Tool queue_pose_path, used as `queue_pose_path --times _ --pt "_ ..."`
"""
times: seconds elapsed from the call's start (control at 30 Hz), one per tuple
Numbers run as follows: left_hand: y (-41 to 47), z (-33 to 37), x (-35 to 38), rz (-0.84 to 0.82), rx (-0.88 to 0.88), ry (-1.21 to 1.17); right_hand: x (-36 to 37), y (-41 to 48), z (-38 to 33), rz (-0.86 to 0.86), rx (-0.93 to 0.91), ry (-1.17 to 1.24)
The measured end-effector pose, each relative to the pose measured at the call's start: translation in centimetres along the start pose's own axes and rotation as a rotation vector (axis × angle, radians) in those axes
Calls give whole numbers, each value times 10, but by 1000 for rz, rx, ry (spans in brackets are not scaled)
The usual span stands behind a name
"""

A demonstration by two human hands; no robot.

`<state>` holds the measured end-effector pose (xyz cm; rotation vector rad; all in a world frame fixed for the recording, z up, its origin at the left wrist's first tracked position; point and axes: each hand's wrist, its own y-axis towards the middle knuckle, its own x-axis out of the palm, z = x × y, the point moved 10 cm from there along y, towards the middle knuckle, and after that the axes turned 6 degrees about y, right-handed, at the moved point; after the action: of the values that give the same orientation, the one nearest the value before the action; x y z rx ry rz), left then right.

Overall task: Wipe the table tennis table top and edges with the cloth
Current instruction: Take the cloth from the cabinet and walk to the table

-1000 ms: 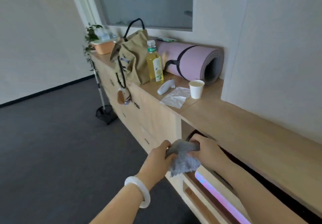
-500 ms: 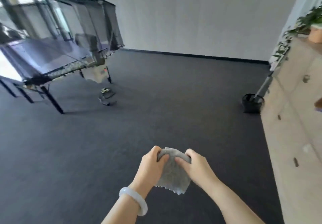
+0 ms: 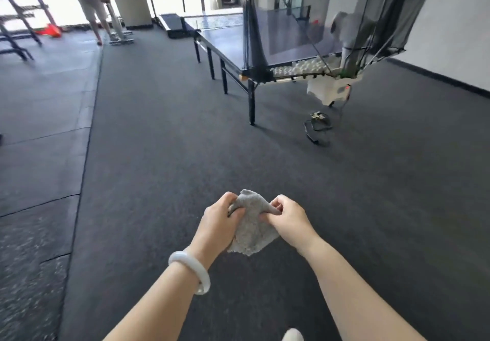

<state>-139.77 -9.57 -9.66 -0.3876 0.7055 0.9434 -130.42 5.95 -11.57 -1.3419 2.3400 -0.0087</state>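
Floor (image 3: 159,155): dark speckled rubber matting.
Left hand (image 3: 220,221): fingers curled round left edge of cloth (image 3: 252,232); smooth white bangle (image 3: 180,256).
Cloth: grey nubbly terry, bunched between hands.
Right hand (image 3: 289,221): pinches its right fold.
Table tennis table (image 3: 225,41): dark flat top, well ahead, right.

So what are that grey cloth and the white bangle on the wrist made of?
The cloth looks like soft terry or microfibre: matte, nubbly grey surface, limp folds. The bangle looks like polished jade-like stone, or possibly glass: smooth, milky, glossy, rigid ring.
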Motion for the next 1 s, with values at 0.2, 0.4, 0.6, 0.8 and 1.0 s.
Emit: queue_pose_path --times 0.2,0.4,0.6,0.8,1.0 --pt "135 -62 -31 68 -69 -9 62 162 -40 -115 -30 -17" --pt "307 -83 -50 9 -116 -74 81 347 -86 -229 -11 16" --pt "450 -144 -109 134 -267 -200 145 503 -163 -408 -6 3" --pt "608 -223 -150 78 -326 -213 225 674 -212 -425 -12 8" --pt "795 -281 -205 -48 -275 -231 274 838 -262 -295 10 26"
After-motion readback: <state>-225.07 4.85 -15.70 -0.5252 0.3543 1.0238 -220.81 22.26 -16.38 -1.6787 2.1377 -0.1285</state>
